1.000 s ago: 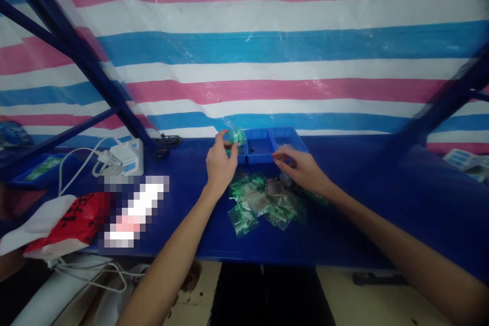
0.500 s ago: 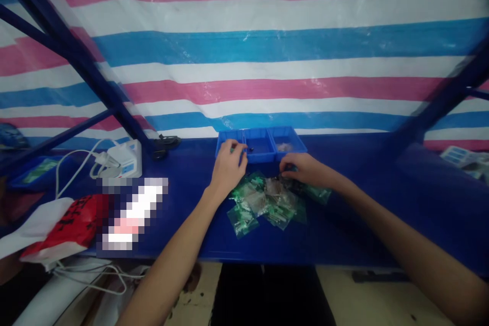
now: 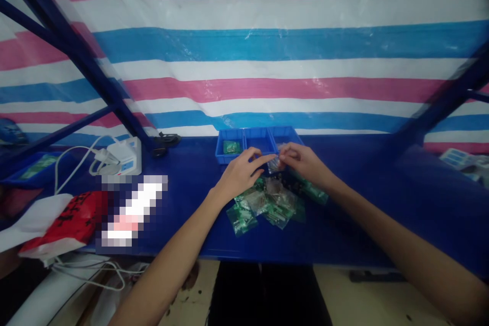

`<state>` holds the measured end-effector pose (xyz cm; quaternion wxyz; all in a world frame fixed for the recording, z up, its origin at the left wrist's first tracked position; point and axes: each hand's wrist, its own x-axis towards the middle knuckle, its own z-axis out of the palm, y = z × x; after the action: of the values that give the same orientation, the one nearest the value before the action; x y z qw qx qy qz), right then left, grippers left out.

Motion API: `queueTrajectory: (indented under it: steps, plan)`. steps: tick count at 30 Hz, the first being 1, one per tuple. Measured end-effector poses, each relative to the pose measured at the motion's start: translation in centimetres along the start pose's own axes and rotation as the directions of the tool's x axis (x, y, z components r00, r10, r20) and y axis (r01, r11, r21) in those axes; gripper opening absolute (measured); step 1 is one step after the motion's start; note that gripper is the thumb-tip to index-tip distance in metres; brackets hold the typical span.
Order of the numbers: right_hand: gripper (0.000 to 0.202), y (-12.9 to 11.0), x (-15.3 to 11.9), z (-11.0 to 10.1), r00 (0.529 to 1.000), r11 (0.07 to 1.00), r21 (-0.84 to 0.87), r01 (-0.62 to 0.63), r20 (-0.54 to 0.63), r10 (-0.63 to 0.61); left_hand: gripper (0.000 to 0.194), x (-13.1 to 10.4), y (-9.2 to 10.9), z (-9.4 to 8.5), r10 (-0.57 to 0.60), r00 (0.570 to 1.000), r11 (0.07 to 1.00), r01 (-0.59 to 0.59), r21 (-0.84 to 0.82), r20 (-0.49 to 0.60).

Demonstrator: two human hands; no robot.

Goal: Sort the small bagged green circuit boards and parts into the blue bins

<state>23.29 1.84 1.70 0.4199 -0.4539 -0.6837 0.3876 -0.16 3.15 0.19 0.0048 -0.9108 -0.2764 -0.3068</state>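
My right hand (image 3: pixel 303 160) pinches a small clear plastic bag (image 3: pixel 274 164) by its upper edge, above the pile. Close to that bag is my left hand (image 3: pixel 242 172), its index finger stretched out toward it and its fingers apart; I cannot tell whether the fingertip touches it. Under both hands lies a pile of small green and clear bags (image 3: pixel 280 209), their contents too small to make out. Behind the hands stands a blue three-part bin (image 3: pixel 222 155). In its left compartment sits a green bag (image 3: pixel 232 147); the right one is partly hidden by my right hand.
A white power strip (image 3: pixel 130 158) with cables lies on the blue table (image 3: pixel 367 204) at the left. Nearer are a red and white bag (image 3: pixel 78 219) and a blurred-out patch. Blue frame posts (image 3: pixel 95 79) rise at the sides, before a striped sheet (image 3: pixel 267 43).
My left hand has left the left compartment, where a green bag now shows, and moved right and nearer. My right hand has risen from the pile with a clear bag.
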Motion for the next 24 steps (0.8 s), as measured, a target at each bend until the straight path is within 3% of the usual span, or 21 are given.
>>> queueTrajectory:
  steps: [6,11,15,19,24]
  plan:
    - [0.023,-0.3,-0.6,1.6,0.997,0.988,0.13,-0.082,0.018,0.08,0.026,0.0,0.1,0.1,0.023,0.999,1.0,-0.024,-0.017,-0.038]
    - [0.025,-0.5,-0.6,1.4,0.999,1.0,-0.02,0.001,-0.036,-0.002,0.024,0.1,0.1,0.0,-0.015,0.996,1.0,0.012,-0.029,-0.093]
    - [0.027,-0.9,-0.7,1.4,0.997,0.987,-0.138,0.076,0.03,-0.072,0.024,0.1,0.0,0.2,-0.032,0.997,0.999,0.029,-0.042,-0.069]
    - [0.026,-0.8,-0.9,1.6,0.997,0.995,-0.073,0.063,0.054,-0.06,0.02,0.0,0.2,0.3,-0.082,0.994,0.994,0.076,-0.078,-0.078]
    - [0.027,-0.2,-0.8,1.6,1.0,0.999,0.049,-0.021,-0.006,0.021,0.04,0.1,0.7,-0.2,-0.1,0.993,0.99,0.093,-0.104,-0.065]
